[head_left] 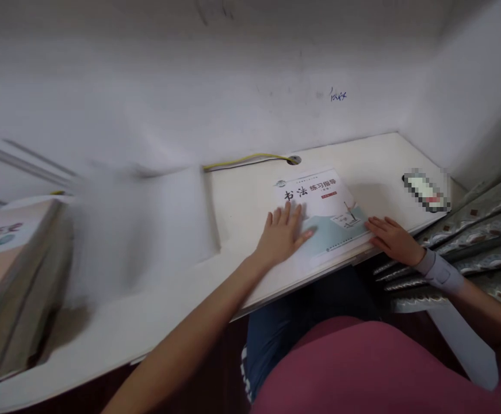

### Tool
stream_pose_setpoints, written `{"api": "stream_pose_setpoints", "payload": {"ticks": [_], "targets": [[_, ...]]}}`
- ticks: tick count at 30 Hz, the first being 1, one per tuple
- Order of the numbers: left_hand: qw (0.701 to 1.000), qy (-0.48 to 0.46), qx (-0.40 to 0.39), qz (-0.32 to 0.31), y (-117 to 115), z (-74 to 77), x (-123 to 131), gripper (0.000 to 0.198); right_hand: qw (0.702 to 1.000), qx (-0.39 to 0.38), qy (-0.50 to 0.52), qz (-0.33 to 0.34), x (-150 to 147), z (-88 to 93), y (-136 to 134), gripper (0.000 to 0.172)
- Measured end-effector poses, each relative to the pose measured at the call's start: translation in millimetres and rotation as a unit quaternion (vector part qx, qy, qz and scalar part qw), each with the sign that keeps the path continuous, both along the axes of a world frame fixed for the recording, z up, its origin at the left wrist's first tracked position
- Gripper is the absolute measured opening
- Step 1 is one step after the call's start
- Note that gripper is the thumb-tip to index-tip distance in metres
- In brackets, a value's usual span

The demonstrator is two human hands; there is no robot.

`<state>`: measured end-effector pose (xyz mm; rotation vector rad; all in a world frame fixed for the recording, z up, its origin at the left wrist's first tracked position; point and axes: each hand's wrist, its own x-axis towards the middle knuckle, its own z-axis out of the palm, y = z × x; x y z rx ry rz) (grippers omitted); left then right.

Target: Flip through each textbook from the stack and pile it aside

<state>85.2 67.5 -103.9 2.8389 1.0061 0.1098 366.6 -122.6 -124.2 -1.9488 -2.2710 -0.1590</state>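
Observation:
A thin white and pale-blue booklet (319,201) with large printed characters lies flat on the white desk (241,195), close to its front edge. My left hand (281,233) rests palm down on the booklet's left part, fingers spread. My right hand (391,236) lies on the booklet's lower right corner at the desk edge, fingers extended; a grey band wraps that wrist. Neither hand grips anything.
A stack of books (12,276) stands at the left end of the desk. A yellow cable (241,161) runs into a hole at the back. A pixelated phone-like object (427,190) lies at the right. Patterned fabric (483,230) borders the right side.

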Motion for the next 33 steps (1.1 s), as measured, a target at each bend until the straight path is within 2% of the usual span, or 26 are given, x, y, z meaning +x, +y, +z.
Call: {"api": "stream_pose_setpoints", "payload": {"ticks": [2, 4, 7, 10, 14, 19, 24, 28, 33], "targets": [[0.996, -0.005, -0.025, -0.088, -19, 0.0, -23, 0.081, 1.000, 0.021, -0.013, -0.012, -9, -0.2, -2, 0.041], [0.991, -0.009, -0.019, -0.128, -38, -3.6, -42, 0.072, 0.999, 0.038, -0.021, -0.024, -15, -2.2, -4, 0.038], [0.991, -0.015, 0.007, -0.131, -54, -11.4, -54, 0.058, 0.998, 0.055, -0.012, -0.037, -20, -5.5, -7, 0.037], [0.990, -0.025, 0.020, -0.135, -56, -15.8, -48, 0.054, 0.997, 0.060, -0.006, -0.050, -19, -5.1, -7, 0.038], [0.989, -0.030, 0.025, -0.145, -44, -15.1, -23, 0.053, 0.993, 0.051, -0.035, -0.101, -14, 1.0, 2, 0.038], [0.987, -0.008, 0.019, -0.159, -19, -12.4, 26, 0.053, 0.980, 0.020, -0.086, -0.180, 4, 5.2, 21, 0.038], [0.983, 0.003, 0.006, -0.183, 5, -9.9, 77, 0.053, 0.962, 0.052, -0.130, -0.234, 33, 2.6, 39, 0.038], [0.984, -0.007, 0.004, -0.177, 19, -10.5, 109, 0.050, 0.954, 0.053, -0.133, -0.262, 54, 3.7, 56, 0.039], [0.983, -0.013, 0.006, -0.182, 31, -12.3, 135, 0.049, 0.948, 0.054, -0.112, -0.294, 70, 7.5, 70, 0.037]]}}
